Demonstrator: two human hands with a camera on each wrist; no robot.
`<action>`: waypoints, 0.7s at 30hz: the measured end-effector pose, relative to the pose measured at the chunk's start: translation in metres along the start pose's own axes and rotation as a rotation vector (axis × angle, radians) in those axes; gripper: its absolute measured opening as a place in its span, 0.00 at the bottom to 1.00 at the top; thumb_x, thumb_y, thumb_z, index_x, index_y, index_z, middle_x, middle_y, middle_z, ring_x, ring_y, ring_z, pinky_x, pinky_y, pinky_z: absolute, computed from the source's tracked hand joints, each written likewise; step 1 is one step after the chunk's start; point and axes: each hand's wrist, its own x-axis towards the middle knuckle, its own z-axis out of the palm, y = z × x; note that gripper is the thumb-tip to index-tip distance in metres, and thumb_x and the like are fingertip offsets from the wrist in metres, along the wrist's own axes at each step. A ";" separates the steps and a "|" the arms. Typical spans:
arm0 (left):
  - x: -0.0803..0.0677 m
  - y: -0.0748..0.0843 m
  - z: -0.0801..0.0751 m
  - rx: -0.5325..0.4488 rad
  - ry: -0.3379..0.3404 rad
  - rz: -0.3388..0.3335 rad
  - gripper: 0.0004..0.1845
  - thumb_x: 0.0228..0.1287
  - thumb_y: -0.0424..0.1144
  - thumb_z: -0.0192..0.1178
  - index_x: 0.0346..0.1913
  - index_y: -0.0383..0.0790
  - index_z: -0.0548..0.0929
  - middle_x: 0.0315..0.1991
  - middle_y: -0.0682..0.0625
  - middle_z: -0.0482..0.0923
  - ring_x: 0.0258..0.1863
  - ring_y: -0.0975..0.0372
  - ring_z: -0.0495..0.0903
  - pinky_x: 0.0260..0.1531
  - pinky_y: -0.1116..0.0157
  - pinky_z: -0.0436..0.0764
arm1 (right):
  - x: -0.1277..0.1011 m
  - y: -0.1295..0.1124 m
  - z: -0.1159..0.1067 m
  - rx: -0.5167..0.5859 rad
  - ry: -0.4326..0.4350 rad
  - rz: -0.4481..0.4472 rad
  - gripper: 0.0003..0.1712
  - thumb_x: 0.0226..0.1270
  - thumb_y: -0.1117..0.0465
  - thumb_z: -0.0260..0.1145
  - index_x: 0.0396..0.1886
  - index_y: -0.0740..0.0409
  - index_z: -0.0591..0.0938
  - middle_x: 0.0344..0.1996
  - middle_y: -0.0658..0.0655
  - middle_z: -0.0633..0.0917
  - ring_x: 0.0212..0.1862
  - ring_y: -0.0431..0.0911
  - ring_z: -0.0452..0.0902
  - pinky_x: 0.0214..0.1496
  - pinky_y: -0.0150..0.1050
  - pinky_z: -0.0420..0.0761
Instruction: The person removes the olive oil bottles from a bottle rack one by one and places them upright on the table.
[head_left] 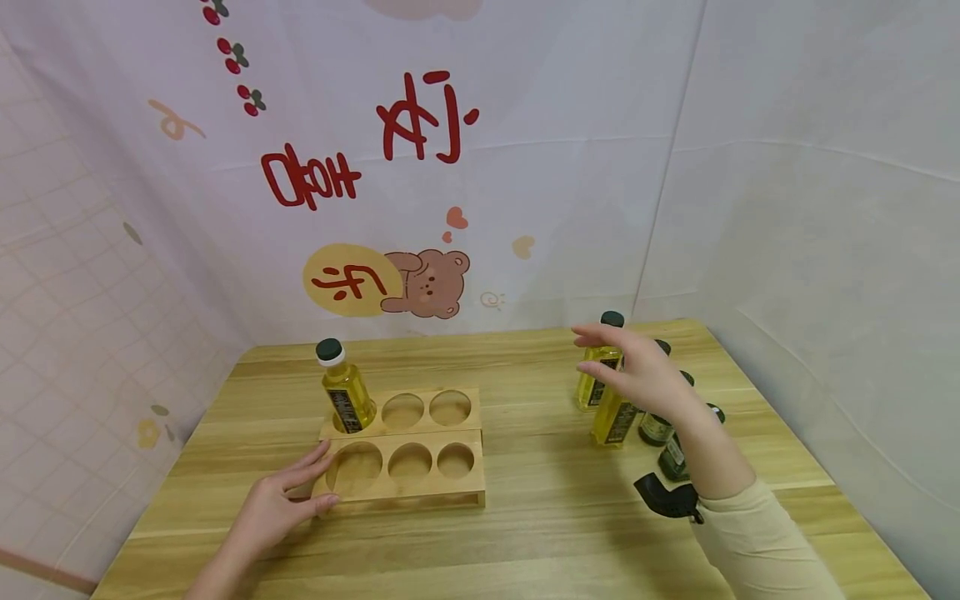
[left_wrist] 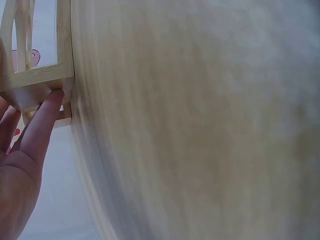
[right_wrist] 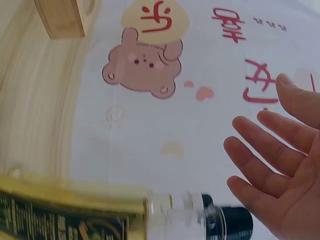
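Left hand (head_left: 281, 504), fingers relaxed and straight, is pressed against the grained wooden six-hole rack (head_left: 408, 467) on the plank table (head_left: 540, 533). Right hand (head_left: 637, 371) is spread beside smooth, yellow, dark-capped bottles (head_left: 600, 367), holding nothing.

A six-hole wooden rack (head_left: 408, 461) lies flat on the tabletop, touched at its near left corner; one yellow bottle with a dark cap (head_left: 345, 390) is stood upright in its rear left hole; a second yellow bottle (head_left: 600, 367) is stood upright to the right, well apart
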 end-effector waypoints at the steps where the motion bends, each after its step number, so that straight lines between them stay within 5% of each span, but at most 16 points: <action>1: 0.000 0.000 0.000 -0.002 0.001 0.001 0.34 0.49 0.52 0.76 0.60 0.41 0.83 0.67 0.54 0.72 0.63 0.51 0.71 0.50 0.86 0.60 | 0.001 -0.001 0.003 -0.002 0.000 -0.010 0.28 0.68 0.62 0.69 0.66 0.59 0.75 0.53 0.58 0.84 0.58 0.56 0.76 0.56 0.59 0.75; 8: 0.000 0.001 -0.001 -0.001 0.007 0.012 0.34 0.50 0.51 0.76 0.60 0.41 0.83 0.68 0.54 0.72 0.63 0.57 0.70 0.50 0.86 0.62 | 0.009 -0.012 0.024 0.022 -0.007 -0.066 0.29 0.66 0.62 0.71 0.66 0.59 0.76 0.53 0.57 0.84 0.58 0.54 0.77 0.55 0.54 0.77; 21: 0.000 0.003 -0.001 0.003 -0.006 -0.005 0.35 0.50 0.53 0.76 0.60 0.41 0.83 0.68 0.54 0.71 0.63 0.50 0.71 0.50 0.86 0.60 | 0.023 -0.023 0.082 0.110 -0.039 -0.126 0.30 0.67 0.60 0.70 0.68 0.57 0.75 0.53 0.56 0.84 0.58 0.52 0.78 0.58 0.55 0.75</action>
